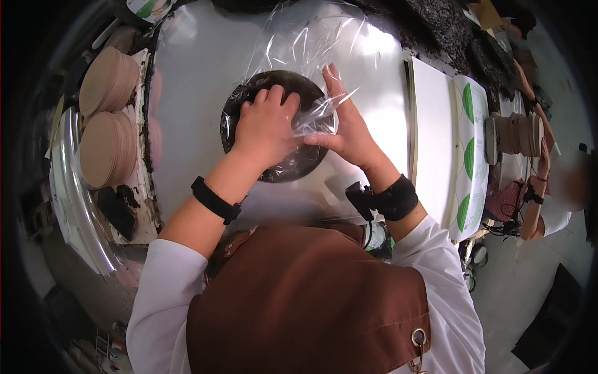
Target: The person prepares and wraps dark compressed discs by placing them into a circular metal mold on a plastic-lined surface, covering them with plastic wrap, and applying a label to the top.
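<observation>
A round dark disc [283, 165] lies on the shiny sheet-covered work surface, with clear plastic film [296, 43] over it and crumpled toward the far side. My left hand [266, 121] rests palm down on the film-covered disc, its fingers spread. At the disc's right edge, my right hand [350, 128] is turned on its side, fingers stretched away from me and thumb pointing left. A loose fold of the film stands between that thumb and the fingers, which do not close on it.
Two stacks of round pinkish-brown sheets [107, 149] stand at the left, beside a clear plastic roll [78, 193]. White paper with green leaf shapes [468, 156] lies right. Dark crumbly material [439, 28] sits at the far right. Another person's hands [543, 159] hold a similar stack [520, 134].
</observation>
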A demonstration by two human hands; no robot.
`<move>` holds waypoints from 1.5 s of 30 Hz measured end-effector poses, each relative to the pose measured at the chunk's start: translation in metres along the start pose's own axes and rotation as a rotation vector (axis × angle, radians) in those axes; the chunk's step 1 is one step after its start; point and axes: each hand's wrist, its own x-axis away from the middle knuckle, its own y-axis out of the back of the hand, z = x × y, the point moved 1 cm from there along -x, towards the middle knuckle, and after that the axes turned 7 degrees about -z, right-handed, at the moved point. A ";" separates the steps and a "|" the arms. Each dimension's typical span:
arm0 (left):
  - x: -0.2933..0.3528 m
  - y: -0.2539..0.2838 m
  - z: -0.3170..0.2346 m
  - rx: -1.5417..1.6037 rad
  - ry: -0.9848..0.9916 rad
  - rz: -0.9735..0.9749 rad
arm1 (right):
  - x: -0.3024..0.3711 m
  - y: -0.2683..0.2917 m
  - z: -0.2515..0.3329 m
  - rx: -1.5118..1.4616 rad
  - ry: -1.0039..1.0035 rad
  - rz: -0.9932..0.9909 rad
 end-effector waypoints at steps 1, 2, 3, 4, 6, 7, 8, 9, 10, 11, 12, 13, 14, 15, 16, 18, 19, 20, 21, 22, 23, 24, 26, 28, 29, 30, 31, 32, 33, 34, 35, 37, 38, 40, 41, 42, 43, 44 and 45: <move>0.000 0.000 0.004 -0.003 0.009 -0.013 | -0.017 -0.001 0.003 -0.043 0.073 0.023; 0.002 0.000 0.008 -0.012 0.021 -0.021 | -0.023 0.001 -0.007 -0.148 0.053 0.058; 0.001 0.003 0.006 -0.013 0.002 0.002 | -0.018 0.002 -0.025 -0.332 -0.039 0.085; -0.003 0.001 0.004 -0.007 -0.024 0.019 | -0.013 0.000 -0.045 -0.522 -0.147 0.084; -0.004 -0.003 0.005 0.001 -0.024 0.023 | -0.035 -0.015 -0.048 -0.782 -0.242 0.128; -0.002 0.000 0.006 0.007 -0.032 0.063 | -0.051 -0.024 -0.039 -0.873 -0.265 0.191; -0.004 0.004 0.008 0.007 -0.053 0.093 | -0.070 -0.027 -0.035 -0.864 -0.192 0.221; -0.001 0.000 0.010 -0.002 -0.066 0.038 | -0.085 -0.029 -0.029 -0.817 -0.086 0.252; -0.003 0.000 0.011 -0.002 -0.060 0.033 | -0.096 -0.028 -0.023 -0.754 0.022 0.268; -0.005 0.000 0.012 0.018 -0.063 0.014 | -0.101 -0.029 -0.015 -0.676 0.136 0.272; -0.004 -0.003 0.014 0.137 -0.041 0.012 | -0.100 -0.027 -0.003 -0.546 0.255 0.260; -0.003 -0.007 0.017 0.255 -0.013 0.011 | -0.091 -0.027 0.011 -0.364 0.394 0.231; 0.000 -0.009 0.020 0.463 0.036 0.019 | -0.082 -0.028 0.027 -0.195 0.532 0.184; 0.002 -0.009 0.022 0.462 0.039 0.019 | -0.072 -0.031 0.035 -0.069 0.624 0.139; 0.005 -0.010 0.025 0.417 0.018 0.065 | -0.063 -0.035 0.037 -0.001 0.654 0.123; 0.012 -0.011 0.032 0.328 -0.032 0.160 | -0.061 -0.034 0.029 0.108 0.674 0.159; 0.017 -0.011 0.035 0.283 -0.060 0.207 | -0.059 -0.035 0.027 0.110 0.674 0.156; 0.024 -0.012 0.039 0.238 -0.086 0.253 | -0.056 -0.038 0.027 0.130 0.639 0.133; 0.042 -0.011 0.038 0.119 -0.080 0.079 | -0.057 -0.040 0.025 0.153 0.608 0.104; 0.046 -0.001 0.034 0.119 -0.091 0.078 | -0.057 -0.042 0.024 0.160 0.605 0.095; 0.048 0.015 0.033 0.394 0.084 -0.140 | -0.057 -0.044 0.023 0.266 0.626 0.071; 0.053 0.027 0.034 0.659 0.272 -0.355 | -0.056 -0.049 0.025 0.365 0.624 0.091; 0.051 0.025 0.021 0.928 0.296 -0.631 | -0.057 -0.058 0.024 0.565 0.607 0.174; 0.042 0.026 0.015 0.214 0.000 -0.322 | -0.058 -0.057 0.029 0.551 0.548 0.248; 0.043 0.024 0.016 0.210 0.031 -0.317 | -0.057 -0.055 0.032 0.544 0.515 0.282; 0.044 0.018 0.017 0.213 0.027 -0.334 | -0.058 -0.053 0.033 0.540 0.484 0.315; 0.045 0.013 0.019 0.203 0.068 -0.322 | -0.055 -0.046 0.035 0.306 0.391 0.218; 0.045 0.011 0.021 0.193 0.104 -0.306 | -0.049 -0.039 0.040 0.203 0.354 0.161; 0.041 0.011 0.019 0.201 0.078 -0.306 | -0.041 -0.036 0.041 0.231 0.361 0.140; 0.039 0.011 0.016 0.196 0.080 -0.317 | -0.029 -0.042 0.041 0.332 0.381 0.141; 0.038 0.010 0.014 0.192 0.078 -0.324 | -0.025 -0.053 0.039 0.427 0.418 0.127; 0.041 0.003 0.019 0.099 0.056 -0.325 | -0.024 -0.061 0.036 0.579 0.489 0.073; 0.042 0.002 0.020 0.041 0.057 -0.314 | -0.023 -0.062 0.036 0.607 0.504 0.086; 0.045 0.001 0.022 -0.021 0.053 -0.275 | -0.017 -0.056 0.050 0.562 0.517 0.028; 0.046 -0.001 0.024 -0.102 0.059 -0.241 | -0.003 -0.053 0.059 0.600 0.489 0.084; 0.044 -0.007 0.023 -0.180 0.070 -0.210 | 0.010 -0.052 0.064 0.638 0.460 0.145; 0.041 -0.007 0.017 -0.166 0.023 -0.199 | 0.018 -0.055 0.056 0.723 0.478 0.065; 0.036 -0.007 0.011 -0.187 -0.018 -0.144 | 0.023 -0.052 0.044 0.634 0.403 0.134; 0.031 -0.005 0.005 -0.223 -0.035 -0.116 | 0.015 -0.039 0.042 0.539 0.368 0.204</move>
